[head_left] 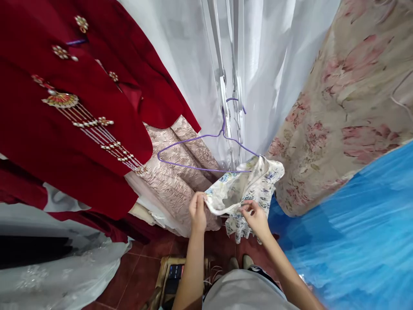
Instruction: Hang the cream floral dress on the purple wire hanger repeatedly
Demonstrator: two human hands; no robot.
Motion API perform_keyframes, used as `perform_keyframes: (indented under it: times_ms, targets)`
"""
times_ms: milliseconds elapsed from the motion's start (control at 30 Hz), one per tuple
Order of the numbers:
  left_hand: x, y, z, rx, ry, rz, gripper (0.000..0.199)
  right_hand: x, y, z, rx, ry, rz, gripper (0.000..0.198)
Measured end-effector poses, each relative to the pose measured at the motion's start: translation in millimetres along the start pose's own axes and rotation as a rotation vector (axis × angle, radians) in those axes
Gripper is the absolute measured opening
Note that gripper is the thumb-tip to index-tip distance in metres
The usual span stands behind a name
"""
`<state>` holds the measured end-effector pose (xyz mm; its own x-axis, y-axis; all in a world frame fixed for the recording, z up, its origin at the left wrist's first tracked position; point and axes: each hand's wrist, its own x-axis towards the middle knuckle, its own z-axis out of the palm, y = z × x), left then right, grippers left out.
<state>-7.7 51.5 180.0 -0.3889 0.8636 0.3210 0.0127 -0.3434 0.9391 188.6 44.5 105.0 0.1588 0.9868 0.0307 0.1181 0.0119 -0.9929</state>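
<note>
A white garment with a blue and yellow floral print hangs by one side from the right end of a purple wire hanger. The hanger's hook sits on a white metal fixture in front of the curtain. My left hand pinches the white edge of the garment's opening at its left corner. My right hand is closed on the same edge further right, with thumb and fingertips together. Between my hands the opening gapes, showing the inside. The hanger's left arm is bare.
A red jacket with beaded ornaments hangs at the left, over a pinkish brocade garment. On the right hang a beige floral dress and bright blue fabric. Below, a wooden stool holding a phone stands on the red tiled floor.
</note>
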Motion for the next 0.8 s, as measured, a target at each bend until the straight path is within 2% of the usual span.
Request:
perform_keyframes:
  times_ms: [67, 133, 200, 267, 333, 400, 533, 567, 633, 700, 800]
  targets:
    - [-16.2, 10.8, 19.3, 0.063, -0.244, -0.005, 0.039, -5.5, -9.7, -7.8, -0.012, -0.039, -0.081, 0.044]
    - [-29.2, 21.3, 36.5, 0.156, -0.522, 0.034, 0.030, -12.8, -20.9, -12.5, 0.133, -0.191, -0.104, 0.041]
    - [-36.2, 27.9, 48.5, 0.243, -0.741, 0.107, 0.025, -19.4, -28.3, -17.1, 0.314, -0.315, -0.056, 0.035]
    - [-36.3, 27.8, 53.5, 0.295, -0.804, 0.143, 0.021, -23.7, -30.9, -24.5, 0.441, -0.350, 0.041, 0.031]
    - [-32.2, 19.6, 52.8, 0.300, -0.784, 0.118, 0.023, -25.8, -31.8, -36.3, 0.533, -0.386, 0.142, 0.033]
    - [-29.9, 4.1, 48.9, 0.254, -0.877, 0.018, 0.037, -26.3, -34.5, -52.2, 0.619, -0.451, 0.227, 0.037]
    - [-42.0, -29.8, 35.5, 0.161, -1.315, -0.402, 0.054, -23.8, -47.4, -92.8, 0.682, -0.518, 0.300, 0.038]
    - [-46.1, -34.3, 30.7, 0.154, -1.356, -0.480, 0.057, -22.4, -51.2, -103.6, 0.667, -0.511, 0.290, 0.035]
    - [-50.4, -35.5, 18.9, 0.139, -1.339, -0.531, 0.057, -18.9, -58.0, -123.5, 0.600, -0.486, 0.246, 0.030]
    - [-47.2, -27.8, 5.0, 0.166, -1.282, -0.479, 0.049, -15.1, -63.2, -139.7, 0.512, -0.473, 0.193, 0.027]
    - [-31.6, -10.4, -17.7, 0.390, -1.206, -0.363, 0.029, -10.0, -66.7, -155.9, 0.454, -0.415, 0.145, 0.026]
